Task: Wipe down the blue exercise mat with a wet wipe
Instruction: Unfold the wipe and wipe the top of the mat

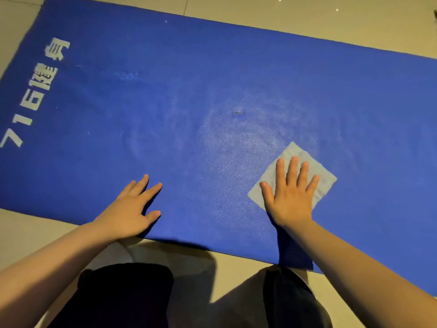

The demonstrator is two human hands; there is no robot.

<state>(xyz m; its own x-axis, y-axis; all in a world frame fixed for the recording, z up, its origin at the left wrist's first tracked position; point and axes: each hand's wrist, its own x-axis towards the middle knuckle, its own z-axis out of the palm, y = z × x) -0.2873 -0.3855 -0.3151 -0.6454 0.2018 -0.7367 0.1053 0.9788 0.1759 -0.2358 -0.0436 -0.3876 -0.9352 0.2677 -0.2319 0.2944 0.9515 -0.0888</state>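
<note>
Blue exercise mat (212,79) lies on the tiled floor (307,10), steadied by the flat left hand (132,213) so the right hand (292,197), fingers spread, presses the wet wipe (325,177) onto it.

The blue exercise mat (165,95) under my hands looks like foam with a fine, grainy, matt texture; its middle shows a paler sheen. The printed lettering (35,95) at left is worn and patchy. The wet wipe (324,176) appears as thin, soft, non-woven cloth. The floor (307,10) is smooth, glossy tile.
</note>
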